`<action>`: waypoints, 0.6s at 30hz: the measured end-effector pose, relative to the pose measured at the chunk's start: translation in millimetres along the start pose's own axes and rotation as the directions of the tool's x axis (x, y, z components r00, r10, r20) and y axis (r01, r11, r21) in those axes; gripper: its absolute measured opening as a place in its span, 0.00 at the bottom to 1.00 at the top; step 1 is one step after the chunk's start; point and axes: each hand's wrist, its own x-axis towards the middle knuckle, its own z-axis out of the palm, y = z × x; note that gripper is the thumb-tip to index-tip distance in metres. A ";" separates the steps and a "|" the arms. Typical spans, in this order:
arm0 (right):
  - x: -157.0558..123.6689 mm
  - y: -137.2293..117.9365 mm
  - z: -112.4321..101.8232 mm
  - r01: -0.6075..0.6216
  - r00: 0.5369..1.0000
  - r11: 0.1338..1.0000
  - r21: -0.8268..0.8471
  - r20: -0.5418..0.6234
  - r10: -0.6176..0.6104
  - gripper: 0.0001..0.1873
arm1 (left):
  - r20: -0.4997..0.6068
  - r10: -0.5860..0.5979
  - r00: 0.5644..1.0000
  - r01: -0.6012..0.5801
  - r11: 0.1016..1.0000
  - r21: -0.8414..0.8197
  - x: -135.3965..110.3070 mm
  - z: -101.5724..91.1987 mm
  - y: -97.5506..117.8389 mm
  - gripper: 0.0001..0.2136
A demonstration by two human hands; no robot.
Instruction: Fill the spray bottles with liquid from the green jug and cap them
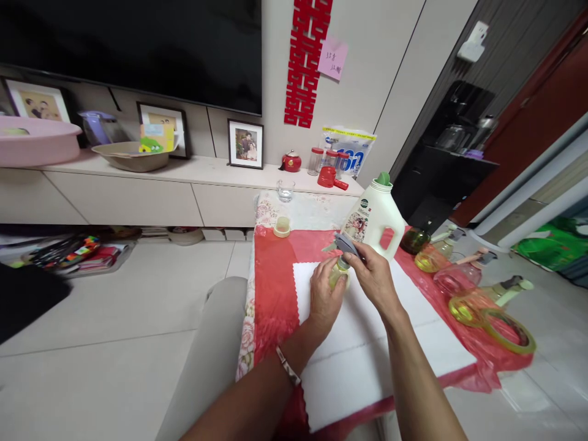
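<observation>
Red plastic cover [273, 275] lies under a white mat [353, 361]; big pale jug [381, 211] w/ green cap stands just beyond the R hand [374, 278]. L hand [324, 297] is wrapped round the body of a sm. yellowish spray btl [334, 280], above the mat; can't tell if its base touches. R fingers & thumb are clamped on its grey spray head [348, 244]. Btl prob. light & stiff, slippery if wet; glass or plastic unclear, so treat as fragile. Best grip: L low on body, R on head, no hard squeeze.
</observation>
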 end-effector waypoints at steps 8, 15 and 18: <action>-9.9 -0.6 14.9 -0.031 0.998 0.998 0.049 -0.045 0.033 0.19 | -0.048 0.094 0.994 -0.090 0.994 0.065 -2.6 3.1 -13.0 0.18; -25.6 2.0 24.9 -0.078 0.989 0.991 0.107 -0.115 0.090 0.22 | -0.042 0.179 0.983 -0.176 0.981 0.080 -2.0 2.6 -25.6 0.17; -29.2 9.3 32.4 -0.094 0.972 0.986 0.137 -0.200 0.121 0.32 | -0.029 0.188 0.982 -0.185 0.980 0.072 -2.6 0.4 -24.3 0.18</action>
